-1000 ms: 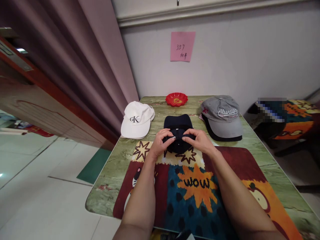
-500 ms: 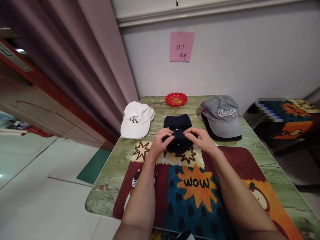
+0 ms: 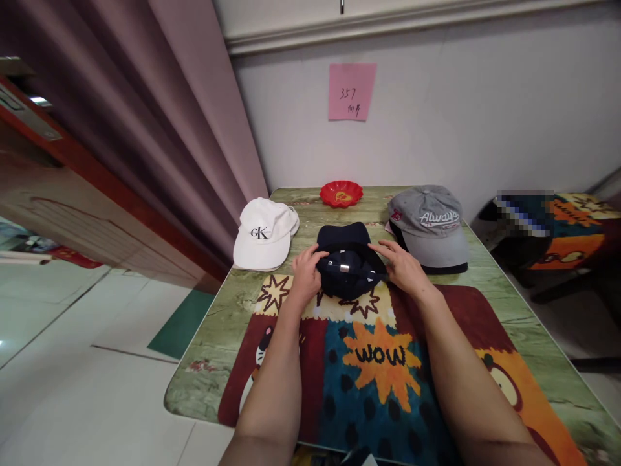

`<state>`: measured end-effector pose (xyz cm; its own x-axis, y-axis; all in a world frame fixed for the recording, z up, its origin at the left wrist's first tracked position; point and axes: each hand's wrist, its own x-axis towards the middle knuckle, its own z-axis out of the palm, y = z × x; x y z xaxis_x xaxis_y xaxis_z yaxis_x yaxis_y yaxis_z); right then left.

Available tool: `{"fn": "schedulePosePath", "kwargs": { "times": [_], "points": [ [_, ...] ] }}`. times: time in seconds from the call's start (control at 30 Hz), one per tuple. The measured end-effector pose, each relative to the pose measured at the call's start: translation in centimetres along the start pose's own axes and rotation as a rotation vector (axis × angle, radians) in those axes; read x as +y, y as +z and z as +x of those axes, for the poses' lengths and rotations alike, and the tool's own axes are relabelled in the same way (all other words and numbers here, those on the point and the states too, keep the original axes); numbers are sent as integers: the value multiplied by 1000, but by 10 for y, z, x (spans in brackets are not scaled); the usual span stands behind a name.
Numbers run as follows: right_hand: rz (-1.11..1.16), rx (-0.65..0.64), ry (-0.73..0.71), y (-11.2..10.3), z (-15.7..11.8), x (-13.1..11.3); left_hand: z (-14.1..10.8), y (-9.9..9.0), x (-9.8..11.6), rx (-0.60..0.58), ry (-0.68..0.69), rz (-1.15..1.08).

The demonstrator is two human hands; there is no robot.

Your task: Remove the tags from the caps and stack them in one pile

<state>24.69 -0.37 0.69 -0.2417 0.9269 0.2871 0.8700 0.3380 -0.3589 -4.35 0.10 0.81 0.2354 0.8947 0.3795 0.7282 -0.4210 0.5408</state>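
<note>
A navy baseball cap [image 3: 348, 279] lies in the middle with its bill toward the wall and its back strap, which has a small metal buckle, facing me. My left hand [image 3: 306, 270] is closed on the cap's left edge, thumb and fingers curled at the rim. At the opposite side my right hand [image 3: 405, 268] grips the right edge, its forefinger stretched along the rim near the bill. The strap end hangs out toward the right hand. A white cap [image 3: 264, 233] with dark letters sits to the left. To the right, a grey cap [image 3: 429, 220] lettered "Always" rests over a black one.
A red scalloped dish [image 3: 341, 194] stands at the back of the green wood-look table [image 3: 198, 382]. A colourful mat [image 3: 363, 414] covers the near part. A pink note [image 3: 352, 92] is on the wall, and a purple curtain [image 3: 194, 116] hangs at left.
Both hands have moved apart, from the strap at the navy cap's middle out to its two side edges. The buckle and the cap's opening now show between them.
</note>
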Motion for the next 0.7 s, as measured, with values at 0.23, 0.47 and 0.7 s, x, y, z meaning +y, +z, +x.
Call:
{"fn": "schedulePosePath", "kwargs": {
  "times": [0.23,0.47,0.7],
  "points": [
    [34,47,-34,6,2,-3,2,0,-5,55,-9,-36],
    [100,108,-51,1,3,-8,4,1,-7,120,10,-216],
    [363,300,-26,-20,7,-24,5,-6,8,239,-119,-725]
  ]
}}
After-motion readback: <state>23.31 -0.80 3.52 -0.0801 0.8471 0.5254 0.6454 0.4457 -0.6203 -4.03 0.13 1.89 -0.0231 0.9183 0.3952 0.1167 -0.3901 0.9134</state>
